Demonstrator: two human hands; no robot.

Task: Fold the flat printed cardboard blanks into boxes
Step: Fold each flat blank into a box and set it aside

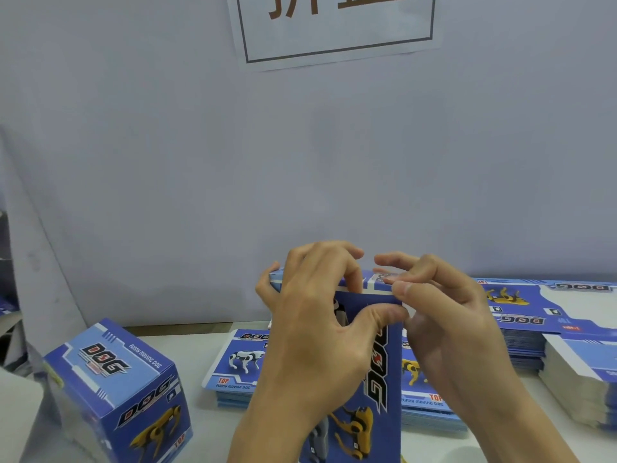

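Observation:
A blue printed box (pixel 377 379) with DOG lettering and a yellow robot dog stands upright in front of me, partly formed. My left hand (pixel 317 332) grips its upper left side, fingers curled over the top edge and thumb on the front panel. My right hand (pixel 447 315) pinches the top flap at the box's upper right edge. A stack of flat blanks (pixel 233 379) lies on the table behind the box.
A finished blue box (pixel 117 392) stands at the left on the white table (pixel 203 432). More stacks of flat blanks (pixel 521 315) and a white-edged stack (pixel 574 392) lie at the right. A grey wall with a paper sign (pixel 334 28) rises behind.

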